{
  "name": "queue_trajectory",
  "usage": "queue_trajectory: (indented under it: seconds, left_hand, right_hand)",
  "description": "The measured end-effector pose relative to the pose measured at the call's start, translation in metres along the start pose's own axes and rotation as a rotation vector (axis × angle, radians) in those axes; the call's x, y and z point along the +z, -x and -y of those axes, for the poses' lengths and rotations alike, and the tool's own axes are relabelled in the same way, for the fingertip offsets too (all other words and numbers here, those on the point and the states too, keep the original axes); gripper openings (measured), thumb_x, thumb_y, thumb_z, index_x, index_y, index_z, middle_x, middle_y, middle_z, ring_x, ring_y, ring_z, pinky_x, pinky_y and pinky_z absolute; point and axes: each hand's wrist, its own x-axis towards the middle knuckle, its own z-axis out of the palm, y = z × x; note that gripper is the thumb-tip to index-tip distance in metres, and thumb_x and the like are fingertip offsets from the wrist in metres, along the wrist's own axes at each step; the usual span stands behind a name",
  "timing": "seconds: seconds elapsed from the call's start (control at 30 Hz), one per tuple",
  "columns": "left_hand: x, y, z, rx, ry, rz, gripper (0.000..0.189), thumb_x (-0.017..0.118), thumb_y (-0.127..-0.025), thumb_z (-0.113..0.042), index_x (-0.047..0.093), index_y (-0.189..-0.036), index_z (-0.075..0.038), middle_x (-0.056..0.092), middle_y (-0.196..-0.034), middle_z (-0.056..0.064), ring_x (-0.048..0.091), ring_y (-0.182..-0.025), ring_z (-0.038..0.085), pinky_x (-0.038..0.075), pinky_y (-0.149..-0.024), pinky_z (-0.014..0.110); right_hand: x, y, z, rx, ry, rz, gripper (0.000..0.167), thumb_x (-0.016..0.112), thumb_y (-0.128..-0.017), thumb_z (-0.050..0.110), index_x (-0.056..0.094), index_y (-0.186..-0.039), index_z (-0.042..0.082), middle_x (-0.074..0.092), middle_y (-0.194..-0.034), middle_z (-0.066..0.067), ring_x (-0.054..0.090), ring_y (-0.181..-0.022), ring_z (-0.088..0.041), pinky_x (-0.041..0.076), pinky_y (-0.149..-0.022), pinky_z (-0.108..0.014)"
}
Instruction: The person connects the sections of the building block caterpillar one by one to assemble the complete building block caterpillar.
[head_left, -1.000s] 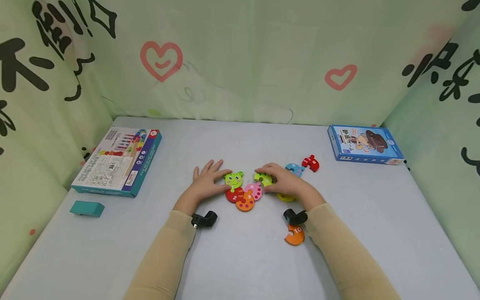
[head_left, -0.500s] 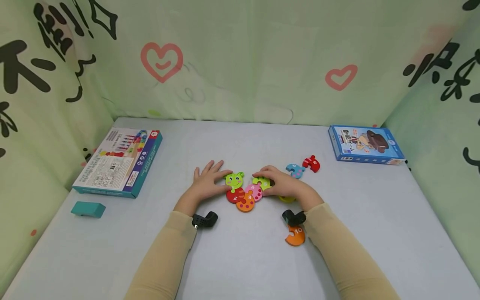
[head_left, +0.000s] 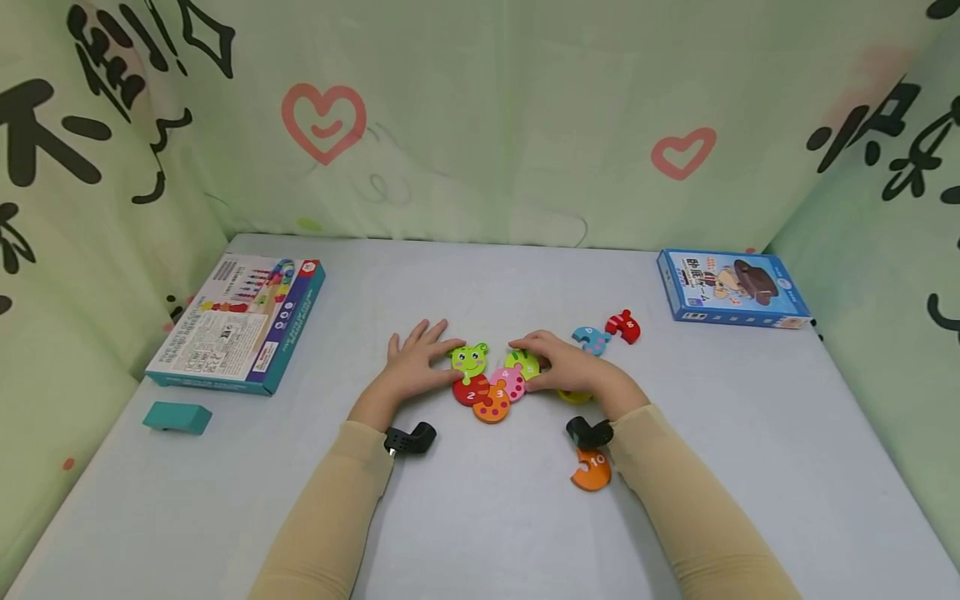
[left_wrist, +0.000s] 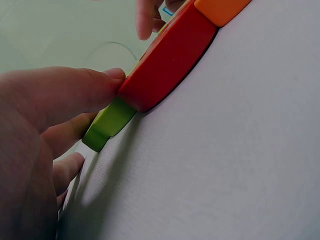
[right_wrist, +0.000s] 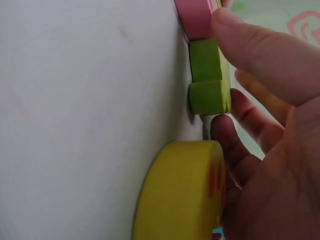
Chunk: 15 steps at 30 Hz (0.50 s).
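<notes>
A row of puzzle pieces (head_left: 491,407), pinched at both ends, lies around the middle of the tabletop (head_left: 465,525).
By the left edge sits a teal block (head_left: 177,417), with a teal-sided box (head_left: 236,325) toward the far left corner; the left hand's grip (head_left: 408,367) pinches the green face piece (head_left: 469,362), red, orange and pink pieces (head_left: 511,384) follow, then a second green piece (head_left: 527,363) pinched in the right hand's grip (head_left: 570,367); a blue box (head_left: 733,287) lies near the far right corner.

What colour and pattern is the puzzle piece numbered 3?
The piece numbered 3 is orange with reddish spots; the head view shows it best.
</notes>
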Motion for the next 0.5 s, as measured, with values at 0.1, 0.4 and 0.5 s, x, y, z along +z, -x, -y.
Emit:
queue_trajectory:
  seconds: [0.1,0.4,0.5]
  left_hand:
    - [0.0,0.001,0.0,-0.001,0.001,0.001,0.056,0.057,-0.078,-0.05,0.048,-0.131,-0.032,0.02,-0.152,-0.001,0.004,-0.141,0.026,-0.005,-0.106,0.062]
    - [0.0,0.0,0.0,-0.006,-0.003,0.0,0.056,0.057,-0.078,-0.05,0.048,-0.131,-0.032,0.02,-0.152,-0.001,0.004,-0.142,0.026,-0.005,-0.106,0.062]
    - [0.0,0.001,-0.001,-0.006,-0.003,-0.002,0.056,0.057,-0.078,-0.05,0.048,-0.131,-0.032,0.02,-0.152,-0.001,0.004,-0.142,0.026,-0.006,-0.106,0.062]
  right_hand:
    - [-0.003,0.003,0.001,0.001,-0.01,-0.03,0.063,0.066,-0.082,0.027,0.038,-0.138,0.02,0.035,-0.137,-0.007,0.041,-0.113,-0.025,0.043,-0.095,-0.042]
    - [-0.029,0.026,-0.02,0.009,-0.055,-0.225,0.06,0.062,-0.085,0.023,0.035,-0.139,0.016,0.039,-0.135,-0.008,0.042,-0.105,-0.025,0.047,-0.08,-0.035]
    - [-0.035,0.034,-0.031,0.021,-0.05,-0.287,0.06,0.061,-0.086,0.021,0.035,-0.139,0.012,0.041,-0.133,-0.011,0.042,-0.102,-0.026,0.045,-0.083,-0.038]
